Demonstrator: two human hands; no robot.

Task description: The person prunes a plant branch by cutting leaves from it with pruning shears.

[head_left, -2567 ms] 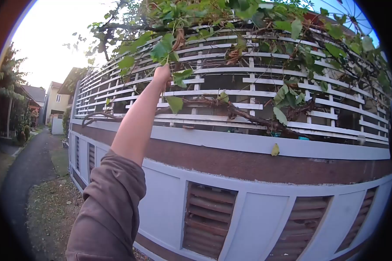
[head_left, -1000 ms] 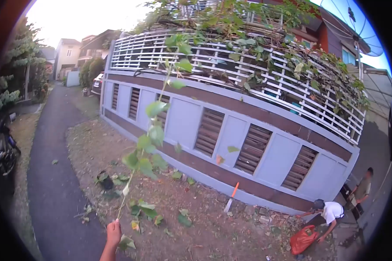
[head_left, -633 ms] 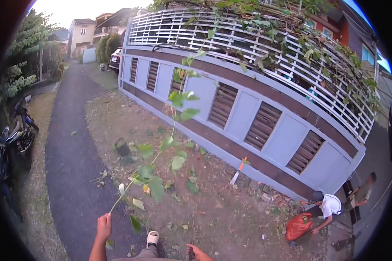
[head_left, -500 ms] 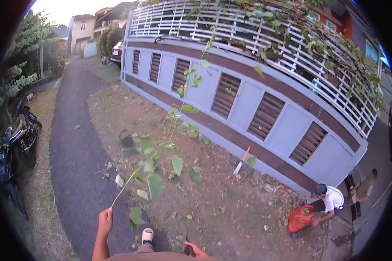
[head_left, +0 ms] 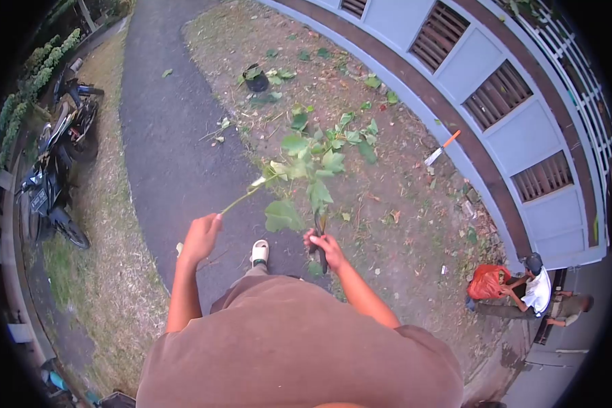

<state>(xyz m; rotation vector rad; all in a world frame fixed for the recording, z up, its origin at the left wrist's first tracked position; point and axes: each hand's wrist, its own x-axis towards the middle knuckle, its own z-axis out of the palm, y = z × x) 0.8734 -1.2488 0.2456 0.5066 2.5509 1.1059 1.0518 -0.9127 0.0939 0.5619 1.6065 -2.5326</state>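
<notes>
A long leafy vine [head_left: 296, 163] stretches forward and to the right from my left hand [head_left: 202, 236], whose fingers are closed round the cut end of its stem. My right hand [head_left: 325, 249] is closed on the dark handles of pruning shears [head_left: 319, 234]. The shears point away from me, and their blades lie close to the vine's leaves; whether they touch it I cannot tell. Below the vine is dirt ground with scattered leaves.
A blue-grey wall [head_left: 486, 143] curves along the right. Near it lies a blade with an orange handle [head_left: 444, 147]. A person [head_left: 537, 289] bends beside a red bag [head_left: 488, 281], another person [head_left: 572, 309] behind. A black pot [head_left: 256, 80] and motorbikes [head_left: 51, 173] are also in view.
The view has tilted down. The vine has come lower and nearer, and my right hand has risen with the shears towards its leaves. The person in white has moved closer over the red bag.
</notes>
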